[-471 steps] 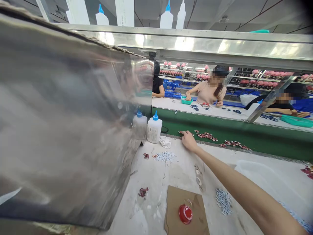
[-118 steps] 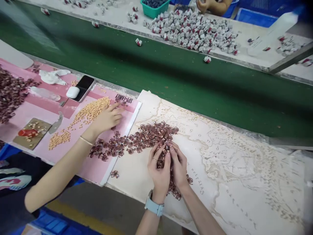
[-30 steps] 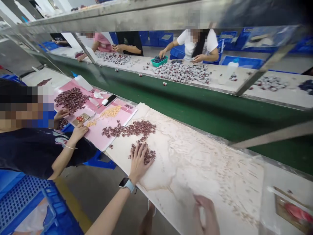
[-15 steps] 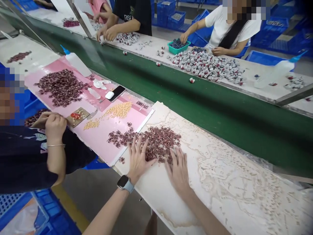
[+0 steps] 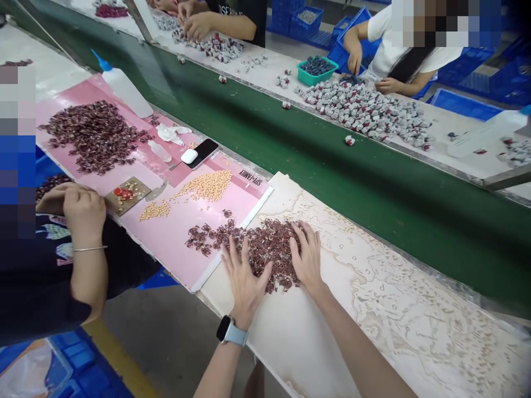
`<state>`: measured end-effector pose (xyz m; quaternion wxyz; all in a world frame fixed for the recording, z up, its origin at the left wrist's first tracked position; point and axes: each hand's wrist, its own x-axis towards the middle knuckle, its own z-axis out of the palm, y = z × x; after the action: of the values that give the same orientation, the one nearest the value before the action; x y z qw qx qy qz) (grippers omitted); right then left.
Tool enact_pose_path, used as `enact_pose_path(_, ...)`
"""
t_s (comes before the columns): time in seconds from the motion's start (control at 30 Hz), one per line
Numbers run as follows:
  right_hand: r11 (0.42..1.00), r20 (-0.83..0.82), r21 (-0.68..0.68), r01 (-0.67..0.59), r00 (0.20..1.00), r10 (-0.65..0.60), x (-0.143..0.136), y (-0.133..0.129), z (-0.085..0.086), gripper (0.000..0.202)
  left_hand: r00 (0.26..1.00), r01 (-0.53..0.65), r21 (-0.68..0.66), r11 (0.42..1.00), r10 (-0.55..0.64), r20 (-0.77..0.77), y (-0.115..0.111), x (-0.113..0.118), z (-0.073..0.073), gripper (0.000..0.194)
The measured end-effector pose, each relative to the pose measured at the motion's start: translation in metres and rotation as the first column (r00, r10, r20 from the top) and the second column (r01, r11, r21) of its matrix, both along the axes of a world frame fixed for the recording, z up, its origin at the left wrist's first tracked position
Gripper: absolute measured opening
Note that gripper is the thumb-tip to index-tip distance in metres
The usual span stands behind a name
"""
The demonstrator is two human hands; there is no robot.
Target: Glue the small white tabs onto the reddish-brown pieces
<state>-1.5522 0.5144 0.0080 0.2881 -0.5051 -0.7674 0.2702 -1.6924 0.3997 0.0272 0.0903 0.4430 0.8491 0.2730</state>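
Observation:
A heap of small dark reddish-brown pieces (image 5: 271,249) lies on the stained white board (image 5: 315,337), trailing left onto a pink sheet (image 5: 178,243). My left hand (image 5: 244,276), with a ring and a watch (image 5: 226,329) at its wrist, rests against the heap's near left side, fingers spread. On the right side of the heap lies my right hand (image 5: 307,254), fingers stretched out and touching the pieces. Neither hand grips anything that I can see. What the pieces are is too small to tell.
Beyond the board runs a green conveyor belt (image 5: 249,143). A larger brown heap (image 5: 93,135), yellow grains (image 5: 207,185), a phone (image 5: 205,152) and a squeeze bottle (image 5: 126,91) sit on the pink sheet. A co-worker's hand (image 5: 85,213) is at left; other people work across the belt.
My right hand has moved up along the heap's right side, and my left hand has shifted slightly. The heap looks more gathered between them. Across the belt, a person's hand has left the green basket.

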Motion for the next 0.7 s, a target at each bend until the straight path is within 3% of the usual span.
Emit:
enact_pose_path(0.13,1.000,-0.065,-0.023,-0.004,0.998,0.002,-0.004,-0.006,0.000,0.042,0.994,0.059,0.078,0.995,-0.066,0.083,0.018,0.023,0.000,0.078)
enact_pose_path(0.37,0.984,-0.264,-0.169,0.063,0.959,-0.107,-0.012,-0.021,0.006,0.038,0.949,-0.063,0.277,0.959,-0.028,0.313,0.031,0.057,-0.009,0.050)
enact_pose_path(0.53,0.922,-0.432,-0.366,0.125,0.855,-0.287,-0.008,-0.029,0.012,0.042,0.827,-0.202,0.353,0.914,-0.034,0.561,0.043,0.075,-0.002,0.045)
enact_pose_path(0.7,0.841,-0.558,-0.537,0.065,0.720,-0.412,0.000,-0.029,0.013,0.048,0.728,-0.286,0.385,0.877,-0.062,0.683,0.054,0.088,0.003,0.042)
